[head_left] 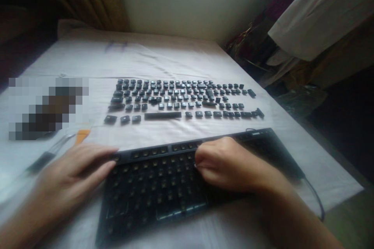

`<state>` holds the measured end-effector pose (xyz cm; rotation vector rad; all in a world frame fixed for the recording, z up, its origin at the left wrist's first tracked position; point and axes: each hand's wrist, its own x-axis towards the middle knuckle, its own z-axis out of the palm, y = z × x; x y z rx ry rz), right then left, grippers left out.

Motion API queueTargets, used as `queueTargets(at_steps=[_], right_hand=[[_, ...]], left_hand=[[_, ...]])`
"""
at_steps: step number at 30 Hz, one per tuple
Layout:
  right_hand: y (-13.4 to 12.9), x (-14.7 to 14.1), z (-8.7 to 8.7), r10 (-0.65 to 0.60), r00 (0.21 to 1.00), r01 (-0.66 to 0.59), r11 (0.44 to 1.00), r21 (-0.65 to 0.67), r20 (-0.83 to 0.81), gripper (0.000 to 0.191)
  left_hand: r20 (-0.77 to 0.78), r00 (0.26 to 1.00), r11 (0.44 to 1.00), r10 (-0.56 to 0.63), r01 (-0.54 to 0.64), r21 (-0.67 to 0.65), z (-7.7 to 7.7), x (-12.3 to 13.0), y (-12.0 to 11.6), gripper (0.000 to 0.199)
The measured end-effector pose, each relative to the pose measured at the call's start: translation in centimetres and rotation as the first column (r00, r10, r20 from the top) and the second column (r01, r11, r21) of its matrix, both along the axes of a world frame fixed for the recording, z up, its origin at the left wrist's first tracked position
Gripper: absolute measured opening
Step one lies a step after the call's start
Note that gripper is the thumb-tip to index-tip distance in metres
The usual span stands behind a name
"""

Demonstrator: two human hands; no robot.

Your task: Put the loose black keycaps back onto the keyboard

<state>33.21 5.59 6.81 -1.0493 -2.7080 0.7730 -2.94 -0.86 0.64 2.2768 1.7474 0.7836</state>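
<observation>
Black wired keyboard (146, 186), keycaps off over most of the visible part, lies askew on the white cloth (140, 58) right in front of the person, right end farther away. Pale key mounts (159, 200) dot the bare deck; right part too dark to read.

Left hand (77, 171): thumb and forefinger nearly together, apparently pinching the rear left corner; the other fingers can't be made out. Right hand (223, 163): curled into a fist over the upper middle of the deck, thumb side in; can't tell if anything is inside it.

Handling, judged by eye: keyboard likely light, stiff, smooth plastic, prone to slide on cloth. Best held by rear frame or short ends; exposed mounts look breakable, so keep pressure off them. Loose caps probably light, hard, easily scattered; pinch by the sides.

Behind the keyboard, loose keycaps (168, 106) sit apart from it in rows matching a layout, long spacebar (163, 115) in the nearest row. Cable (318, 198) hangs from the right end. Beyond the left hand: blurry orange piece (82, 136), kind unclear; pixelated patch (49, 113) farther left. Pale wall (187, 0) at back, hanging fabric (321, 19) at right.
</observation>
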Motion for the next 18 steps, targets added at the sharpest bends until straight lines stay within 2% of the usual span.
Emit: queueTargets(at_steps=[11, 18], right_hand=[[0.0, 0.0, -0.6, 0.002, 0.999, 0.000, 0.998, 0.058, -0.034, 0.014], [0.0, 0.0, -0.2, -0.017, 1.000, 0.017, 1.000, -0.002, 0.015, 0.014]], left_hand=[[-0.018, 1.000, 1.000, 0.006, -0.006, -0.019, -0.5, -0.3, -0.3, 0.038], [-0.022, 0.999, 0.998, -0.027, 0.029, 0.056, 0.5, 0.3, 0.2, 0.036]])
